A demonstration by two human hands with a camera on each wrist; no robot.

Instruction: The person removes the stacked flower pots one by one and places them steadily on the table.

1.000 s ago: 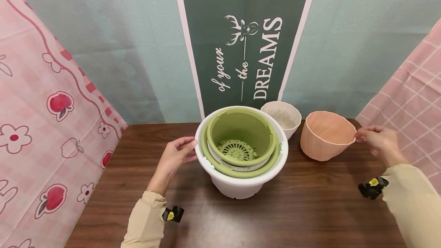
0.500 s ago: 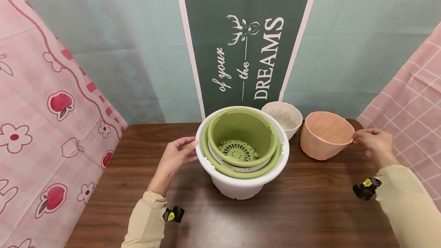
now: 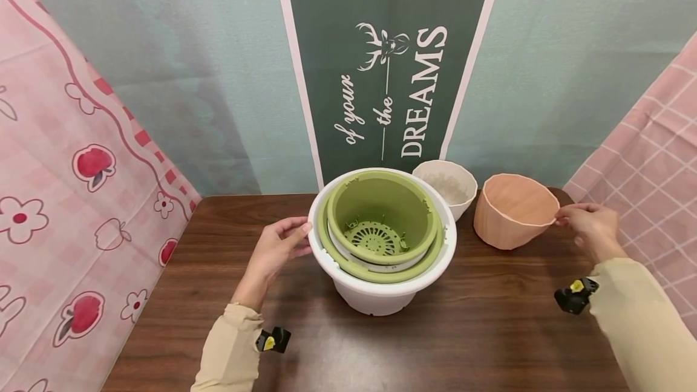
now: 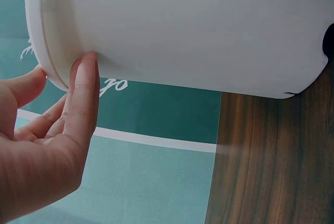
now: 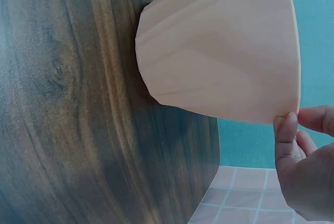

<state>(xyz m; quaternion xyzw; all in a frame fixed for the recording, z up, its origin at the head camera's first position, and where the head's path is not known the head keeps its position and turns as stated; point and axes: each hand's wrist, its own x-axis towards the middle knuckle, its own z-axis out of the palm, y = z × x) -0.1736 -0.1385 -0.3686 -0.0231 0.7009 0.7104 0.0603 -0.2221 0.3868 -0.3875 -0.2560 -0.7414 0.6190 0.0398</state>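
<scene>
A large white pot [image 3: 376, 296] stands on the table with green pots [image 3: 381, 213] nested inside, the innermost having a slotted bottom. My left hand [image 3: 279, 250] pinches the white pot's rim at its left side; in the left wrist view the thumb lies on the outer lip and the fingers [image 4: 86, 91] reach under it. At the right, my right hand [image 3: 593, 228] pinches the rim of a peach faceted pot [image 3: 506, 222] between thumb and fingers, as the right wrist view [image 5: 224, 51] also shows. Both pots are upright.
A smaller white faceted pot [image 3: 448, 185] with pale, clear-looking contents stands between the two pots, at the back. The dark wooden table [image 3: 463, 343] ends against a green curtain [image 3: 229, 107]. Pink printed cloths [image 3: 54, 198] hang at both sides.
My right hand has moved slightly left, and the peach pot has shifted a little left with it. My left hand and the large white pot have stayed in place.
</scene>
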